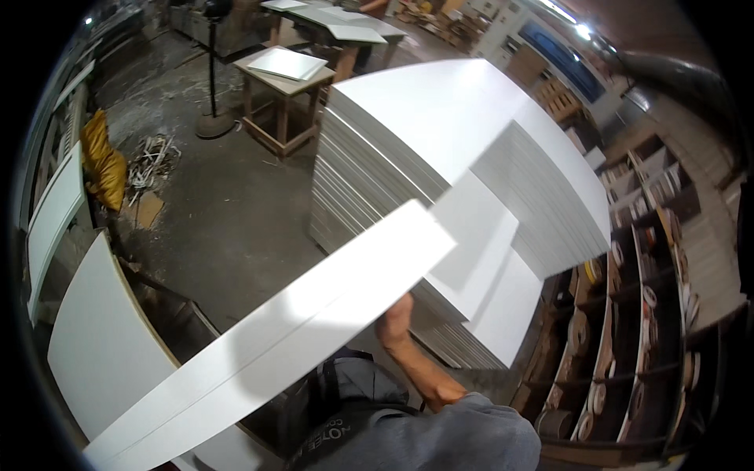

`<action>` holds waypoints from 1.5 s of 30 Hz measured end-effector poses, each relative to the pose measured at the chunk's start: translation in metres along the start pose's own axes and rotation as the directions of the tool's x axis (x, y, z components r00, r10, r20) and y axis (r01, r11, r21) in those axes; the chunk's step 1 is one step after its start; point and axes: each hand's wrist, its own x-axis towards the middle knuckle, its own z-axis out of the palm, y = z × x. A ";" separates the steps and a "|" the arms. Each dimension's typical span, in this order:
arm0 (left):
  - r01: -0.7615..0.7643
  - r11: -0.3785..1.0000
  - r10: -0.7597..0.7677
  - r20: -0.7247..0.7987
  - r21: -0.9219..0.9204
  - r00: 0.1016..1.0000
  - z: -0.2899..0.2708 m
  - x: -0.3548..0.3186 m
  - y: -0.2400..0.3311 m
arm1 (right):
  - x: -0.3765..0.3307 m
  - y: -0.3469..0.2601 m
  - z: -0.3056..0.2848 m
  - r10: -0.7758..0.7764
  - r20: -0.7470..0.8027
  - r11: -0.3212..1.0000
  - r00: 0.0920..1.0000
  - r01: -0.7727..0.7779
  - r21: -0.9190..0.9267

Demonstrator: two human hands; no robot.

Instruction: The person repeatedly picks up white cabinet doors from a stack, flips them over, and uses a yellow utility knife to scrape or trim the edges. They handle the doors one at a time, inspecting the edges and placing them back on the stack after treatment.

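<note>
Head view: the right hand (395,320) is touching the lower long edge of a white board (259,345) slanting across the front of the body, its fingers passing behind so that their closure cannot be told; the left hand is not showing. Judging by its length and flat faces, the board is probably behaving as stiff, fairly heavy and smooth, its corners chipping easily, with both long edges near mid-length offering the best hold. Beyond, stacked white panels (361,173), a wooden table (263,78) and shelving (605,454) are surrounding a grey floor (243,228).

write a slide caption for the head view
Right hand holding a long white board near stacked white panels.
</note>
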 end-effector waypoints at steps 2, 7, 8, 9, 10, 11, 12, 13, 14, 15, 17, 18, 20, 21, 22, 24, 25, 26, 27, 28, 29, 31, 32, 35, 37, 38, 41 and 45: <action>0.013 0.999 -0.010 0.083 -0.040 0.996 0.016 -0.014 0.006 | -0.012 0.001 -0.055 0.049 -0.073 0.995 0.996 -0.056 -0.088; 0.179 0.972 -0.108 0.386 -0.151 0.916 0.056 -0.058 0.005 | -0.018 -0.006 -0.168 0.241 -0.322 0.969 0.916 -0.247 0.022; 0.244 0.956 -0.147 0.450 -0.164 0.881 0.060 -0.071 -0.001 | -0.016 -0.001 -0.195 0.297 -0.299 0.951 0.907 -0.310 0.005; 0.299 0.942 -0.184 0.510 -0.154 0.840 0.067 -0.086 0.001 | -0.017 0.003 -0.216 0.370 -0.278 0.923 0.887 -0.385 -0.002; 0.380 0.924 -0.301 0.517 -0.051 0.801 0.081 -0.103 0.000 | -0.008 0.012 -0.229 0.348 -0.356 0.923 0.867 -0.384 -0.032; 0.462 0.885 -0.423 0.513 0.058 0.746 0.093 -0.121 -0.001 | -0.003 0.026 -0.251 0.416 -0.331 0.882 0.847 -0.465 -0.081; 0.530 0.832 -0.533 0.503 0.164 0.680 0.105 -0.138 -0.001 | -0.001 0.047 -0.282 0.484 -0.310 0.831 0.818 -0.541 -0.128; 0.543 0.832 -0.499 0.583 0.115 0.641 0.145 -0.170 0.033 | 0.009 0.065 -0.303 0.549 -0.276 0.776 0.789 -0.603 -0.182; 0.557 0.814 -0.545 0.552 0.167 0.631 0.170 -0.198 0.045 | 0.024 0.077 -0.312 0.579 -0.297 0.722 0.760 -0.646 -0.246; 0.608 0.758 -0.626 0.525 0.236 0.577 0.191 -0.225 0.047 | 0.032 0.099 -0.328 0.604 -0.277 0.681 0.747 -0.664 -0.307; 0.677 0.611 -0.789 0.376 0.410 0.485 0.236 -0.287 0.056 | 0.052 0.149 -0.373 0.647 -0.249 0.583 0.721 -0.677 -0.449; 0.704 0.579 -0.812 0.371 0.411 0.451 0.250 -0.318 0.044 | 0.066 0.174 -0.392 0.651 -0.217 0.543 0.727 -0.646 -0.536; 0.750 0.485 -0.873 0.301 0.450 0.384 0.277 -0.373 0.031 | 0.095 0.221 -0.424 0.700 -0.136 0.487 0.701 -0.609 -0.626; 0.773 0.421 -0.907 0.235 0.474 0.350 0.296 -0.401 0.034 | 0.111 0.244 -0.441 0.723 -0.095 0.461 0.684 -0.580 -0.672; 0.798 0.399 -0.914 0.272 0.453 0.302 0.310 -0.426 0.034 | 0.126 0.267 -0.457 0.764 -0.089 0.403 0.639 -0.580 -0.708; 0.843 0.335 -0.937 0.246 0.420 0.250 0.339 -0.469 0.031 | 0.154 0.315 -0.476 0.734 -0.079 0.397 0.674 -0.520 -0.756; 0.853 0.316 -0.944 0.228 0.416 0.238 0.350 -0.488 0.026 | 0.168 0.338 -0.483 0.719 -0.071 0.394 0.691 -0.490 -0.778; 0.857 0.304 -0.950 0.201 0.415 0.240 0.365 -0.503 0.030 | 0.186 0.351 -0.484 0.746 -0.048 0.371 0.664 -0.475 -0.798; 0.859 0.282 -0.957 0.185 0.428 0.222 0.380 -0.516 0.032 | 0.202 0.367 -0.487 0.754 -0.026 0.365 0.656 -0.453 -0.813; 0.856 0.242 -0.970 0.140 0.457 0.200 0.395 -0.527 0.037 | 0.217 0.381 -0.491 0.763 -0.008 0.358 0.647 -0.433 -0.827; 0.851 0.208 -0.978 0.099 0.482 0.183 0.411 -0.535 0.042 | 0.232 0.396 -0.492 0.767 0.009 0.355 0.642 -0.412 -0.839; 0.876 0.234 -0.972 0.103 0.421 0.210 0.428 -0.554 0.036 | 0.268 0.396 -0.477 0.789 0.065 0.365 0.611 -0.380 -0.850; 0.883 0.248 -0.969 0.109 0.398 0.223 0.436 -0.563 0.032 | 0.281 0.389 -0.472 0.786 0.078 0.375 0.613 -0.372 -0.849; 0.880 0.296 -0.949 0.223 0.373 0.224 0.475 -0.574 0.027 | 0.274 0.405 -0.503 0.527 0.147 0.549 0.837 -0.203 -0.811; 0.890 0.279 -0.959 0.145 0.359 0.242 0.492 -0.590 0.018 | 0.277 0.407 -0.514 0.330 0.162 0.660 0.930 -0.105 -0.744; 0.895 0.270 -0.962 0.130 0.355 0.239 0.500 -0.595 0.021 | 0.258 0.394 -0.513 0.317 0.145 0.702 0.937 -0.129 -0.701; 0.878 0.304 -0.948 0.032 0.370 0.316 0.539 -0.615 0.036 | 0.206 0.345 -0.522 0.394 0.045 0.777 0.918 -0.306 -0.550; 0.813 0.343 -0.925 0.017 0.470 0.381 0.581 -0.633 0.046 | 0.132 0.297 -0.532 0.593 -0.038 0.747 0.805 -0.567 -0.347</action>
